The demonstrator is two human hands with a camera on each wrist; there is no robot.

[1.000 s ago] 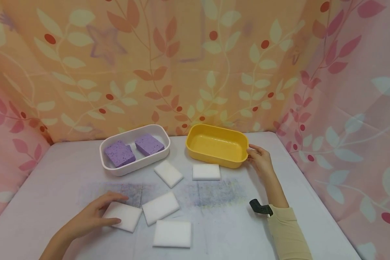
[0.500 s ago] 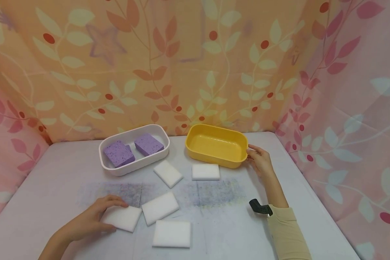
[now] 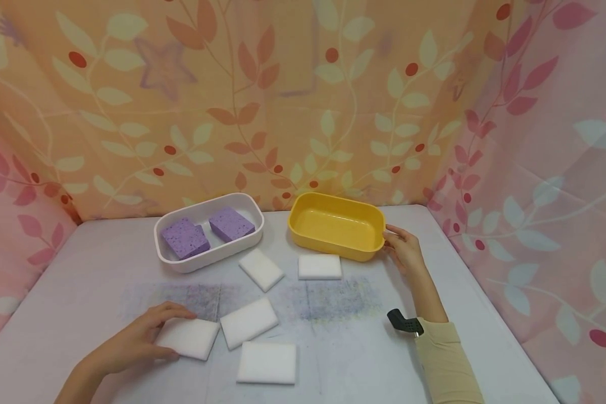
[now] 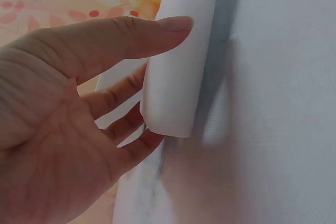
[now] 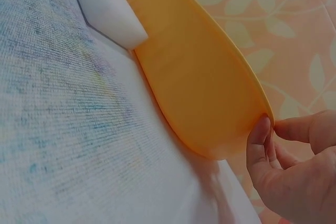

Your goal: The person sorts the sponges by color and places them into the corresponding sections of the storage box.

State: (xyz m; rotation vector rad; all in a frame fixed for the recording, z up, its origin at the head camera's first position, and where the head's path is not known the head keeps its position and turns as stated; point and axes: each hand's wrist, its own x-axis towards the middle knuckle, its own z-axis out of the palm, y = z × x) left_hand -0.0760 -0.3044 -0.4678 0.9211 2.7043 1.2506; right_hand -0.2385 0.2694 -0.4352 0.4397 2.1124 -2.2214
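Note:
My left hand (image 3: 133, 341) grips the left edge of a flat white sponge (image 3: 193, 338), thumb on the near side and fingers on the far side. In the left wrist view the thumb (image 4: 163, 32) lies across the sponge's face, with the fingertips partly hidden behind it. At the back right, my right hand (image 3: 406, 251) pinches the right-end rim of a yellow plastic tub (image 3: 328, 247), which has nothing in it. The right wrist view has thumb and fingers on either side of that rim. A second white sponge (image 3: 249, 324) lies just right of the gripped one.
Other white sponges lie near the front (image 3: 267, 363) and before the tubs, one white sponge (image 3: 261, 270) tilted and another (image 3: 320, 267) straight. A white tub (image 3: 209, 258) holds purple sponges (image 3: 232, 224). Floral curtains (image 3: 283, 112) enclose the table's back and sides.
The left hand's thumb and fingers have closed in on the white sponge's edge, the thumb drawing back to the left. The right hand and the yellow tub keep their place.

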